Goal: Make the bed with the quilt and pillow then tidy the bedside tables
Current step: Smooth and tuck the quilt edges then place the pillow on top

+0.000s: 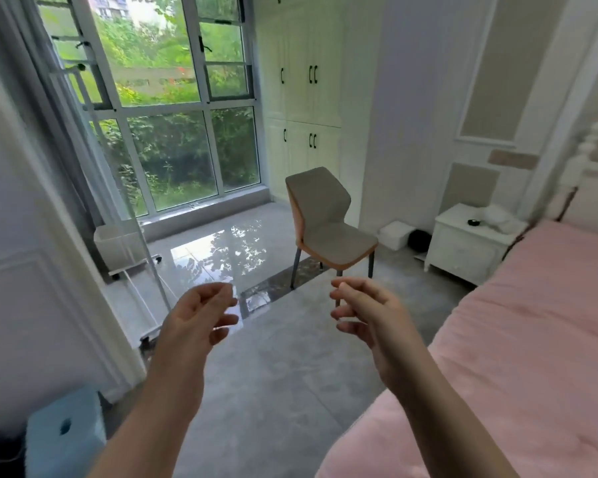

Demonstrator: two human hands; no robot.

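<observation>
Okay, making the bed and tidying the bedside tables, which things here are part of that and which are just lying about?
Part of the job:
pink bed
white bedside table
small black object on it
white item on it

Lying about:
grey chair
white box on the floor
blue stool

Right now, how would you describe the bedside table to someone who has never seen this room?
Start at the pink bed on the right and follow its near edge back to the white headboard post. The bedside table stands on the floor right beside it, against the wall. It is a low white cabinet with a small black object on top, unlike the plain white box on the floor to its left.
</observation>
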